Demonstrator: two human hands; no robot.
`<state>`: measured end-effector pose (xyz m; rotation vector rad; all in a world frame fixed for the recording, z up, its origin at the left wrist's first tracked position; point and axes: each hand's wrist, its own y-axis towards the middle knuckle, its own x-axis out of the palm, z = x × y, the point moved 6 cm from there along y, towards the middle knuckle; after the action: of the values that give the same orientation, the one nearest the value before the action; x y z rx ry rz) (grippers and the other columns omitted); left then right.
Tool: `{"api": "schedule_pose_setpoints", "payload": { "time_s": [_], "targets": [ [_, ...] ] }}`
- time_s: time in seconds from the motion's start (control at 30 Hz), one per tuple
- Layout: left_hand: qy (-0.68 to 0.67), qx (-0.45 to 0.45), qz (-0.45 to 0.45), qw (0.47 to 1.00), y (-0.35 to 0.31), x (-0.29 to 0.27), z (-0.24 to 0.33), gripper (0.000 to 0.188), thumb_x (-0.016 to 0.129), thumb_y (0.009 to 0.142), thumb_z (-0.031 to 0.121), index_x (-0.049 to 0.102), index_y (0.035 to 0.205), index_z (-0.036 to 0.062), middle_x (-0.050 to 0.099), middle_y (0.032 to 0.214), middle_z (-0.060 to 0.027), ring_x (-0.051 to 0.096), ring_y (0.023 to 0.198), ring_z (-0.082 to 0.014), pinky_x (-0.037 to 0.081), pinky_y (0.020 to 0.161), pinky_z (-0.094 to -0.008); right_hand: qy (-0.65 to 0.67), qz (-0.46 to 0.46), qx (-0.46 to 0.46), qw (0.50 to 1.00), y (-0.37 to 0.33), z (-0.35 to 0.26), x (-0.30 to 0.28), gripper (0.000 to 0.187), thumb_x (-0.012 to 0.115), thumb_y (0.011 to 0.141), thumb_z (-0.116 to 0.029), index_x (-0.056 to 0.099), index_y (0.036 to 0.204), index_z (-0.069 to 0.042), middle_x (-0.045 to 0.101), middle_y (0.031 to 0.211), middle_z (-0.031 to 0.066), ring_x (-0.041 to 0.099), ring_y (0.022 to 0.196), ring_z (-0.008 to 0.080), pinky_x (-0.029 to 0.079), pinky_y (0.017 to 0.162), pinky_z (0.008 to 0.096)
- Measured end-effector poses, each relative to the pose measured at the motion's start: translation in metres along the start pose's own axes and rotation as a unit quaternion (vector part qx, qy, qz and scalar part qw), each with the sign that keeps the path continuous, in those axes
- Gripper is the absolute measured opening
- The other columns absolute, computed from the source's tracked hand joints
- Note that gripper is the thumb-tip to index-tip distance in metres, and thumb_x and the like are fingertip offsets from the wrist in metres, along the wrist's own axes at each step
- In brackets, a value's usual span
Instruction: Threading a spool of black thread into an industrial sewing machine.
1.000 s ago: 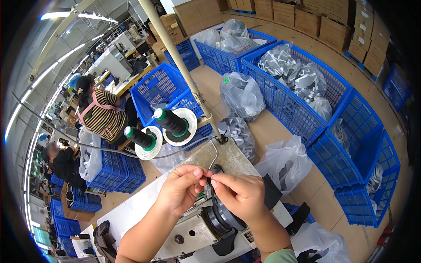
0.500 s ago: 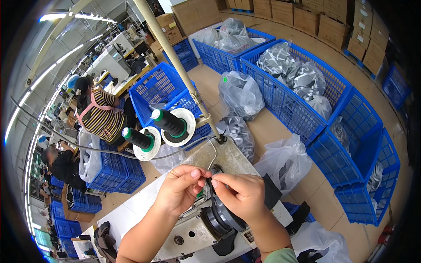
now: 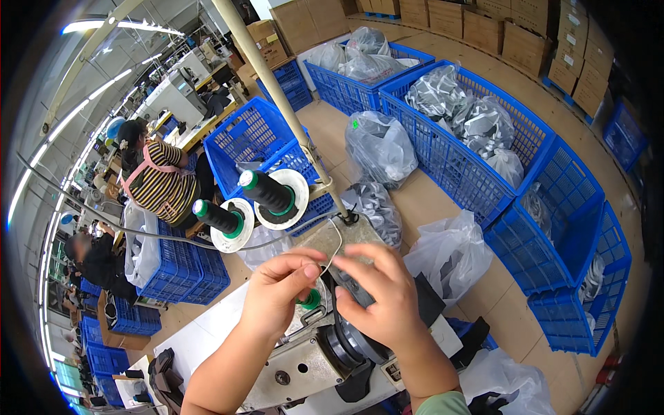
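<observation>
Both of my hands hover over a pale industrial sewing machine [image 3: 277,377] with a dark handwheel [image 3: 351,342]. My left hand [image 3: 282,287] is closed in a pinch, thumb against forefinger; what lies between the tips is too small to make out. Just to its right, my right hand [image 3: 377,294] has its fingers spread and holds nothing visible. A green spool base [image 3: 311,299] shows under the left hand. Beyond the hands, two cones of black thread [image 3: 268,192] [image 3: 218,216] stand on white discs. A thin white wire [image 3: 337,238] curves down behind my fingers.
A slanted metal pole [image 3: 270,76] rises beyond the machine. Blue crates [image 3: 443,155] with bagged material line the right side, and plastic bags [image 3: 379,149] sit on the floor. At left, a person in a striped top [image 3: 162,183] sits near other machines. Cardboard boxes [image 3: 449,21] stand at the back.
My hands were together, fingertips nearly touching. Now the right hand has opened and moved slightly up and away, while the left keeps its pinch and has shifted a little left.
</observation>
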<state>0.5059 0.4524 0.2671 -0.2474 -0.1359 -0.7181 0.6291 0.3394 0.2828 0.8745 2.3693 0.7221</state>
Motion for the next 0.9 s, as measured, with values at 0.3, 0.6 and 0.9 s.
{"api": "schedule_pose_setpoints", "payload": {
  "time_s": [0.3,0.6,0.9],
  "targets": [
    [0.263,0.229,0.056,0.935,-0.018,0.002,0.053,0.007,0.072,0.076,0.004,0.067,0.080,0.0010,0.044,0.116,-0.0067,0.048,0.079,-0.0073,0.041,0.063,-0.0205,0.487,-0.163,0.194,0.836,0.009,0.012,0.049,0.066,0.060,0.081,-0.003,0.029,0.139,-0.004,0.047,0.128,0.0127,0.057,0.100,0.0174,0.047,0.061,0.0208],
    [0.182,0.194,0.082,0.960,-0.016,-0.018,0.040,0.008,0.067,0.082,0.007,0.063,0.083,0.0010,0.043,0.110,-0.0038,0.047,0.087,-0.0080,0.041,0.069,-0.0209,0.266,-0.104,0.162,0.945,0.014,0.015,0.052,0.015,0.068,0.081,-0.010,0.067,0.092,0.000,0.062,0.067,0.0019,0.054,0.060,0.0053,0.041,0.053,0.0211],
    [0.504,0.379,0.114,0.767,-0.039,0.001,0.077,0.038,0.071,0.068,0.004,0.065,0.106,0.0076,0.051,0.118,-0.0100,0.051,0.093,-0.0198,0.043,0.076,-0.0303,0.220,-0.066,0.117,0.966,0.017,0.015,0.043,0.010,0.069,0.079,-0.008,0.068,0.085,0.000,0.061,0.063,0.0060,0.053,0.054,0.0087,0.040,0.049,0.0242]
  ]
}}
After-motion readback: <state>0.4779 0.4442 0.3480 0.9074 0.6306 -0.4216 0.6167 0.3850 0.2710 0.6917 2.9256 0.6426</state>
